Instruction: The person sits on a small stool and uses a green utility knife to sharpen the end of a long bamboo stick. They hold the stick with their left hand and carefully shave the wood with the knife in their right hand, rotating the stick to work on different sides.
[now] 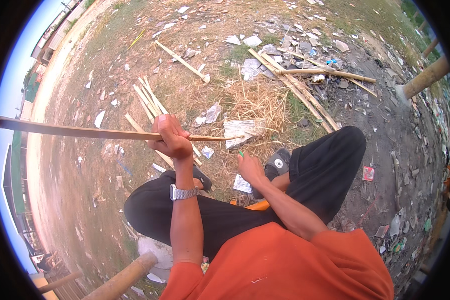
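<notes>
My left hand [171, 137], with a metal watch on its wrist, is closed round a long bamboo strip [85, 130]. The strip lies level, running from the far left rim to a thin tip just ahead of my right hand. Between my knees, my right hand [251, 168] is closed on a thing of which only a small green end [241, 154] shows; its kind is hidden by the fingers. Past the strip's tip lie a flat whitish piece [239, 131] and a heap of straw-coloured shavings [262, 105].
Split bamboo strips [147, 102] lie left of the shavings, and longer bamboo pieces [297, 92] lie right. A lone strip [180, 60] rests farther off. Bamboo poles stand at right [427, 77] and lower left [122, 280]. Broken tiles and litter [305, 45] cover the ground.
</notes>
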The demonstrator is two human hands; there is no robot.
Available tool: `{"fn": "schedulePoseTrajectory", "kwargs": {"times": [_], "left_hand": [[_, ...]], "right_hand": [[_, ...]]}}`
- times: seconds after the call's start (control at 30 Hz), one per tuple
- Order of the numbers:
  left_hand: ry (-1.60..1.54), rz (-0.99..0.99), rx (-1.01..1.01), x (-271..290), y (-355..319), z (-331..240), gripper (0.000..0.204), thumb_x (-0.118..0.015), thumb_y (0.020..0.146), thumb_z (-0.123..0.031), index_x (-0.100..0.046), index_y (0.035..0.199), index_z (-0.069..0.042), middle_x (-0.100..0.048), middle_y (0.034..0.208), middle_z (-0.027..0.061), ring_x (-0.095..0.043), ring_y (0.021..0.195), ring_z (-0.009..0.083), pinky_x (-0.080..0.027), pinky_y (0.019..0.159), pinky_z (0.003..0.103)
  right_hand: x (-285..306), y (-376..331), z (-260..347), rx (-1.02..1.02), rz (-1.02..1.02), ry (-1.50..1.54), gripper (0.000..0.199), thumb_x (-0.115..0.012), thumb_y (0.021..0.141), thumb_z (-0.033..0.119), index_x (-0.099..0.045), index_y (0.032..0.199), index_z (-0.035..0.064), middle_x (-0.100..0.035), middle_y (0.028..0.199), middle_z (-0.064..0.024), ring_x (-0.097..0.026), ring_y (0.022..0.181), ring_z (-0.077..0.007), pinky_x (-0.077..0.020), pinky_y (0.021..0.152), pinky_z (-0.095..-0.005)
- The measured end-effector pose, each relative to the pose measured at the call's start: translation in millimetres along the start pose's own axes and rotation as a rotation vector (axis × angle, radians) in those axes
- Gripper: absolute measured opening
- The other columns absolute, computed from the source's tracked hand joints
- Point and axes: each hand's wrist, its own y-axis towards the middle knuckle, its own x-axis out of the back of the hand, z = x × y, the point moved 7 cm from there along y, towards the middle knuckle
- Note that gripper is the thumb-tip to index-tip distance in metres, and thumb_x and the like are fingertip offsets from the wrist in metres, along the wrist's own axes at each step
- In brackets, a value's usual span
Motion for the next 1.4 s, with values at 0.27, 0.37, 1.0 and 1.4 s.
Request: {"fn": "schedulePoseTrajectory", "kwargs": {"times": [0.27,0.37,1.0,1.4], "left_hand": [[0.085,-0.052,0.000,9.2,-5.5,-0.5,0.038,-0.040,0.090,-0.009,-0.036,0.052,-0.005,-0.034,0.042,0.0015,-0.030,0.034,0.0072,-0.023,0.035,0.023],[0.219,-0.109,0.001,16.6,-2.0,-3.6,0.041,-0.041,0.094,-0.015,-0.039,0.055,-0.005,-0.035,0.043,0.0004,-0.031,0.035,0.0075,-0.025,0.037,0.023],[0.299,-0.182,0.005,10.9,-4.9,-6.2,0.048,-0.038,0.100,-0.025,-0.037,0.056,-0.007,-0.031,0.043,-0.0016,-0.028,0.036,0.0064,-0.021,0.036,0.022],[0.222,-0.145,-0.004,14.4,-4.2,-4.2,0.047,-0.040,0.099,-0.019,-0.038,0.054,-0.007,-0.031,0.042,-0.0016,-0.027,0.035,0.0058,-0.019,0.036,0.023]], "right_hand": [[8.4,2.5,15.3,-0.056,0.083,0.002,0.034,-0.037,0.098,0.036,-0.049,0.101,0.0039,-0.060,0.072,-0.0271,-0.060,0.070,-0.0458,-0.0442,0.062,-0.0548],[28.2,-1.0,38.7,-0.046,0.147,0.124,0.035,-0.036,0.098,0.035,-0.049,0.101,0.0025,-0.060,0.072,-0.0272,-0.059,0.070,-0.0469,-0.0438,0.063,-0.0544],[86.8,-36.5,154.0,0.239,0.135,0.325,0.022,-0.038,0.098,0.025,-0.042,0.100,0.0032,-0.053,0.056,-0.0273,-0.054,0.057,-0.0496,-0.0432,0.053,-0.0561],[51.5,-11.4,91.1,0.224,0.097,0.186,0.023,-0.039,0.098,0.026,-0.043,0.102,0.0030,-0.053,0.056,-0.0266,-0.054,0.056,-0.0479,-0.0409,0.053,-0.0544]]}}
